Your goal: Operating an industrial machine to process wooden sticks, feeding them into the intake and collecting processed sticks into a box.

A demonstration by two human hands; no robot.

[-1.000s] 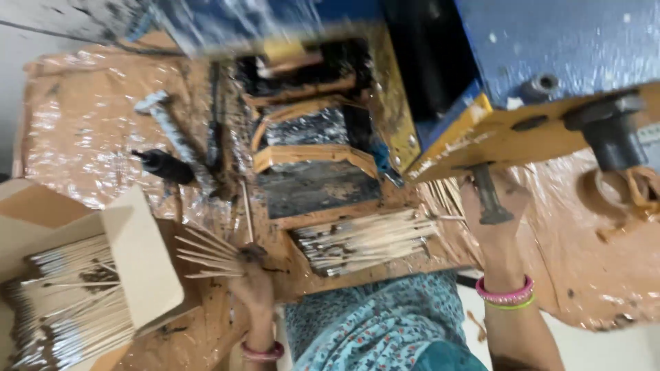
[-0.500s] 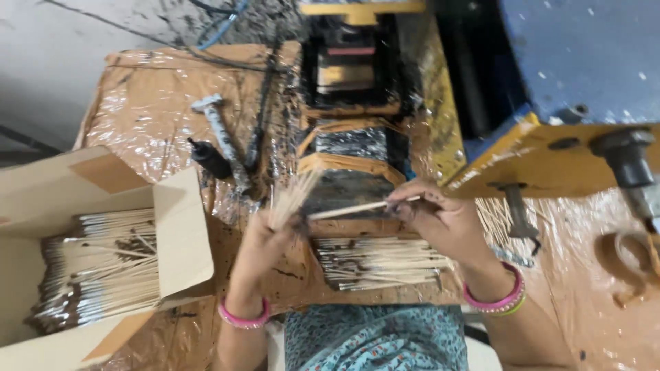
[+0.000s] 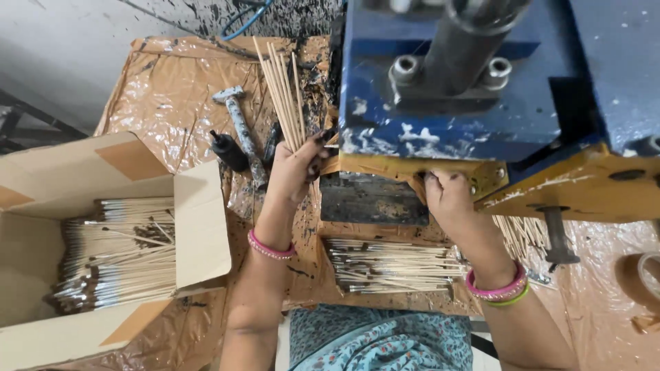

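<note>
- The left hand (image 3: 297, 170) has its fingers closed around a bundle of sticks (image 3: 283, 89) — thin, pale, bare wood, fanned out and pointing toward 12 o'clock above the fist.
- The right hand (image 3: 450, 199) reaches to 12 o'clock, its fingers tucked under the yellow edge of the blue machine (image 3: 467, 89); whether they grip anything cannot be told.
- Between the wrists, at 6 o'clock from the machine, a pile of sticks (image 3: 395, 264) lies flat — dark at their left ends.
- At 9 o'clock an open cardboard box (image 3: 199, 227) holds more dark-tipped sticks in rows.
- The bench (image 3: 165, 89) is wrapped in wrinkled brown plastic, smeared with black; a hammer (image 3: 240, 127) lies at 11 o'clock of the left hand.
- A grey floor shows beyond the bench's far left.
</note>
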